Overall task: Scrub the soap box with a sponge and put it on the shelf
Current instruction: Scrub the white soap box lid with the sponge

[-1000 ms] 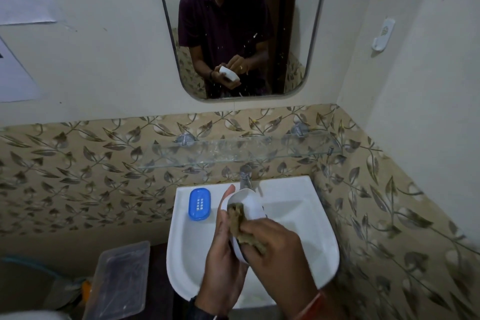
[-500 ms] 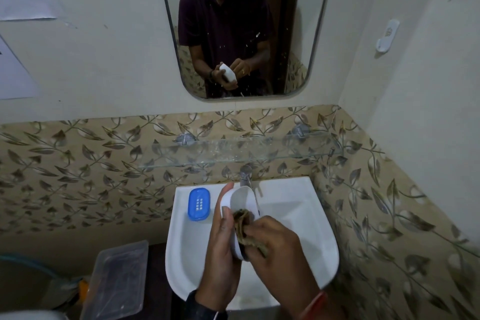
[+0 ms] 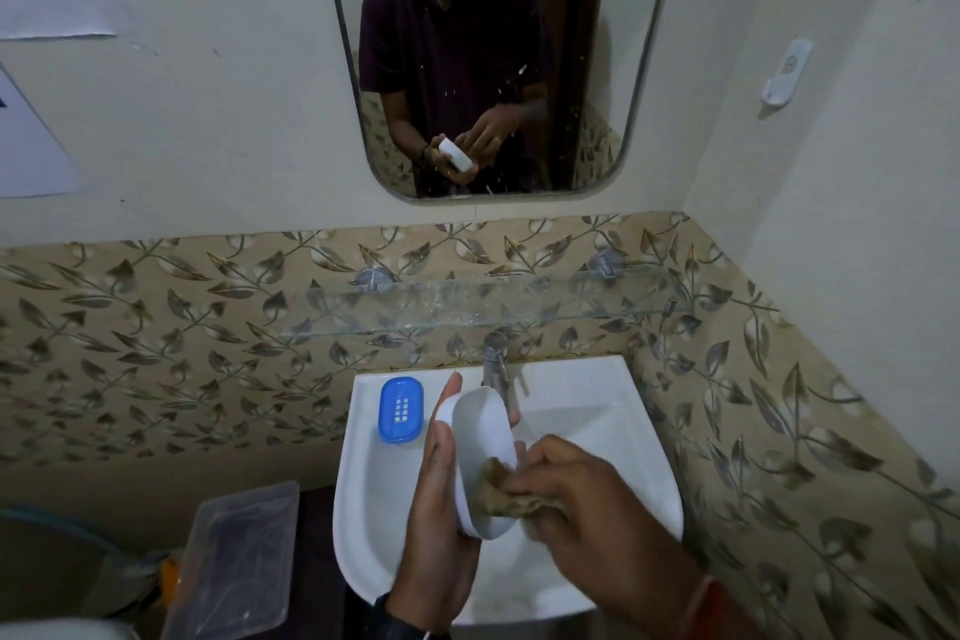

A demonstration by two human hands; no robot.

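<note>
Head view: white sink [image 3: 613, 411] under glass shelf [image 3: 483, 307], leaf-tiled wall; left hand [image 3: 441, 509] grips soap box [image 3: 483, 437], right hand [image 3: 587, 509] pinches sponge [image 3: 493, 489] inside it

White wash basin [image 3: 644, 478] sat directly beneath the hands, chrome tap [image 3: 493, 359] just beyond them. Blue perforated soap-dish lid [image 3: 400, 410] lay flat on the basin ledge, left of the hands. Clear plastic container [image 3: 239, 556] stood further left and lower. Mirror [image 3: 613, 68] hung well above; white wall hook [image 3: 785, 73] up to the right.
</note>
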